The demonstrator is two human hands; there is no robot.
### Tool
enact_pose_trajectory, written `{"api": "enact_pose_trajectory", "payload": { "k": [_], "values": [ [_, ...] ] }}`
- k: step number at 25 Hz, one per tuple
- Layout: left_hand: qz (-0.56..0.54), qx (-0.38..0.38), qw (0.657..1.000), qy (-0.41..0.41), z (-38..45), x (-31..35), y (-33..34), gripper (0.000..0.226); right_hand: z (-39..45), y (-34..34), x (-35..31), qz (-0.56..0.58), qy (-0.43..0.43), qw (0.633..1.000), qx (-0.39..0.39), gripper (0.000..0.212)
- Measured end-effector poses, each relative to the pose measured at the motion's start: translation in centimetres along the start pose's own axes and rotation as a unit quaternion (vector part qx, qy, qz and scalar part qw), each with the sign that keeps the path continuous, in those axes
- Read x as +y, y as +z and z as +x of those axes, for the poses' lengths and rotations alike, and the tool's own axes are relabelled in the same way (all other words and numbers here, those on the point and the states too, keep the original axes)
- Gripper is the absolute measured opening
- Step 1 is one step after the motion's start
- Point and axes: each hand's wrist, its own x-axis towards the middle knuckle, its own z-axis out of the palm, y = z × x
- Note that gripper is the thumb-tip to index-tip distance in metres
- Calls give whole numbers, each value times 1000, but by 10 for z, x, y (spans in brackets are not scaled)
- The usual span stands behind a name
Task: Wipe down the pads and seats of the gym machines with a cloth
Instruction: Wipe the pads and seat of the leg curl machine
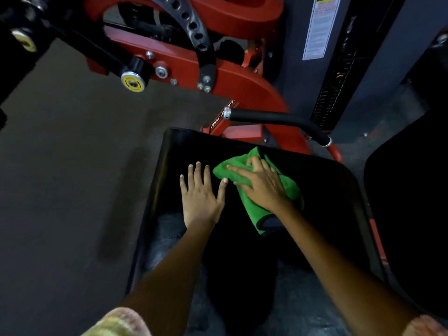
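Your right hand (260, 183) presses the cloth (257, 190) flat on the seat (327, 190), fingers fairly straight and slightly apart, tips on the fabric. Left hand (200, 197) lies flat beside it, fingers spread — a brace. Keep the palm down, overlap strokes, and run past the near-black edges — easy to miss.

A crumpled green cloth (288, 187) lay on the black padded seat (322, 190), toward its far right part.
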Motion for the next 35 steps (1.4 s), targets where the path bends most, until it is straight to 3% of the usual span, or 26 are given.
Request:
{"api": "enact_pose_trajectory", "payload": {
  "k": [2,4,5,8,10,14,17,21,23,25,26,31,32,35],
  "values": [
    [-2,1,1000,-1,2,0,0,91,8,-2,15,-21,163,986,24,46],
    [1,-6,1000,-4,4,0,1,91,36,-2,6,-36,316,948,17,46],
    [5,-10,1000,-2,4,0,1,91,47,-2,-5,-40,308,951,5,47],
    [9,-17,1000,-4,4,0,0,91,45,-3,-16,-12,130,991,-16,47],
    [10,-18,1000,-6,5,1,0,92,18,-6,6,12,89,996,-7,46],
    [16,-15,1000,-4,3,2,-2,92,37,-8,19,-15,300,954,0,44],
    [20,-9,1000,-2,5,3,-1,91,65,-9,-6,-21,237,971,-27,46],
    [17,-13,1000,-2,3,1,-4,92,-4,-3,8,-18,114,993,-1,47],
    [15,-19,1000,-1,2,2,-5,89,-16,-8,28,-15,186,982,28,45],
    [11,-22,1000,-1,2,1,-4,77,-4,-14,32,-16,299,954,9,45],
    [8,-22,1000,-1,3,0,-3,72,-2,-15,23,-25,305,952,-3,46],
    [29,-9,1000,9,2,-2,-2,76,-105,-9,-3,27,68,997,13,50],
    [34,-5,999,12,1,-1,-2,78,-123,-13,10,25,76,997,23,50],
    [45,-5,999,15,0,1,0,79,-120,-21,36,12,267,964,-1,47]
  ]
}}
